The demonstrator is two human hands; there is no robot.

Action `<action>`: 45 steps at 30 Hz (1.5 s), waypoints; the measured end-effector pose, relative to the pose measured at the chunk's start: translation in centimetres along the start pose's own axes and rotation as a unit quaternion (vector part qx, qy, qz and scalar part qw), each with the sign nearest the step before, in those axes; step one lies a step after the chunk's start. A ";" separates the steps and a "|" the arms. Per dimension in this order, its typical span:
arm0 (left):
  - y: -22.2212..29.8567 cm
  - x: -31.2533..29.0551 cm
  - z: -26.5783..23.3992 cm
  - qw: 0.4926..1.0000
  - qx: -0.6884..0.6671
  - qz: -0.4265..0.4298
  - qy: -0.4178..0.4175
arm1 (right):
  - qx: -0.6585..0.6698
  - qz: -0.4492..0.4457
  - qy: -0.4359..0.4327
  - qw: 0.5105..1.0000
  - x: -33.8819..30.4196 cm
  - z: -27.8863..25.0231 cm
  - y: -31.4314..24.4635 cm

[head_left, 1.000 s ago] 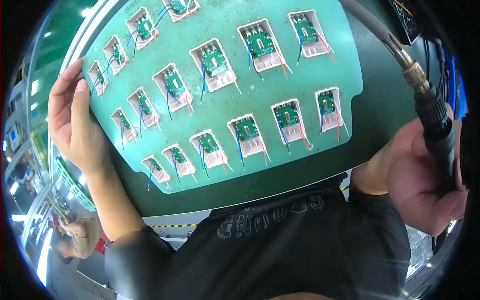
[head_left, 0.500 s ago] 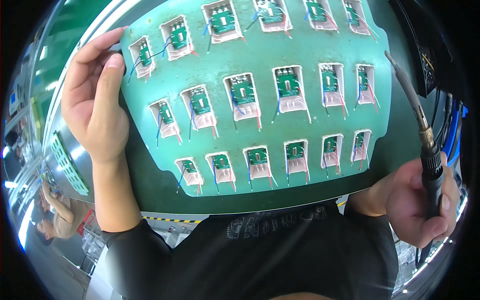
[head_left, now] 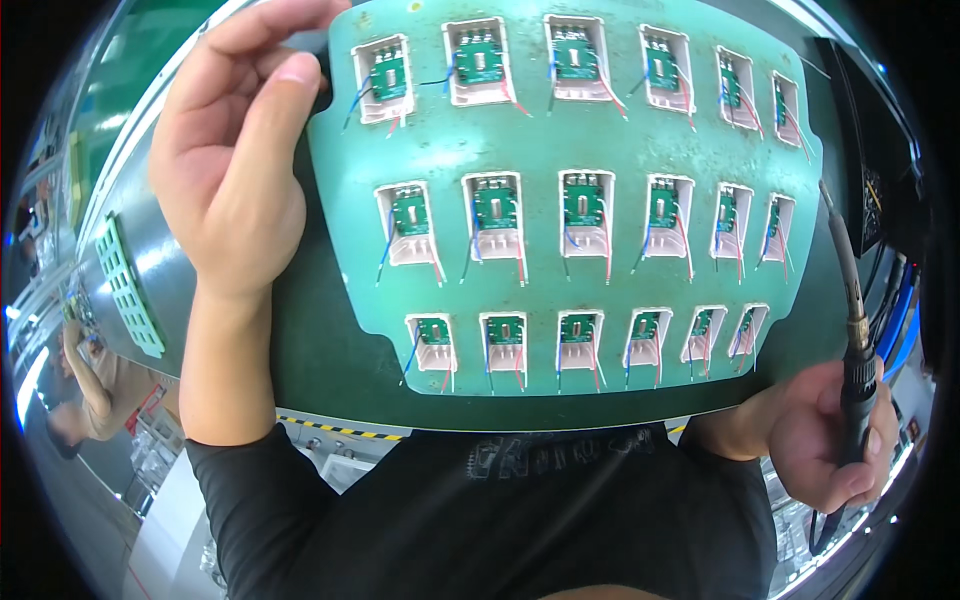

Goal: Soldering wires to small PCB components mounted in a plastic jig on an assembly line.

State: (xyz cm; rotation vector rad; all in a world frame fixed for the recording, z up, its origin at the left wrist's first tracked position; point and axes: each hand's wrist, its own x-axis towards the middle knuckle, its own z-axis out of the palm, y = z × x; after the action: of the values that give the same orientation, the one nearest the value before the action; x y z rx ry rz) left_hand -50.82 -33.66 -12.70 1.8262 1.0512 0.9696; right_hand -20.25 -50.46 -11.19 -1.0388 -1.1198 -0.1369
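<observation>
A large green panel [head_left: 540, 285] lies before me, with three rows of cutouts. White plastic housings [head_left: 497, 243] sit in the cutouts, each with a small green circuit board [head_left: 577, 62] inside and thin blue and red wires sticking out. My left hand [head_left: 235, 190] is at the panel's far left corner, its fingers curled and thumb against the edge; part of the grip is hidden. On the right, my right hand [head_left: 815, 430] is wrapped around the black handle of a soldering iron [head_left: 858, 380]. The iron points away from me, its tip close to the panel's right edge.
Beneath the panel is a dark green tabletop [head_left: 320, 370]. A smaller green slotted panel [head_left: 130, 290] lies at the left. Black equipment [head_left: 850, 140] and blue cables [head_left: 905, 320] stand at the right. Another person [head_left: 85, 380] is at the far left.
The panel has turned clockwise and shifted to the right in view, and my left hand has moved right with it. My right hand still holds the soldering iron, slightly lower.
</observation>
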 end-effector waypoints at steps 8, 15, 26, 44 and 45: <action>4.0 -0.6 -0.9 0.960 0.149 -0.214 -0.106 | -0.007 -0.045 -0.050 0.998 0.0 -1.2 -0.2; 6.6 -3.1 -2.7 0.927 -0.066 -0.329 -0.165 | 0.025 -0.052 -0.152 0.987 0.8 -2.9 0.6; 9.8 -5.9 -0.9 0.923 -0.310 -0.222 -0.063 | 0.037 -0.047 0.023 0.998 1.2 -2.5 0.2; -1.4 -17.8 -24.7 0.806 -0.329 -0.096 0.483 | 0.123 0.046 0.108 0.985 1.3 -1.8 -0.7; -2.3 -18.6 -26.4 0.807 -0.326 -0.091 0.484 | 0.124 0.048 0.102 0.986 1.2 -1.5 -0.8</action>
State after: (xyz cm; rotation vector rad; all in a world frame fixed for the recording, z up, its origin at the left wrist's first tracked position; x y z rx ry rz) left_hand -81.58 -42.91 -8.69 0.5813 1.1915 1.9246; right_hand -19.14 -51.50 -9.81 -0.8342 -0.8749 -0.0247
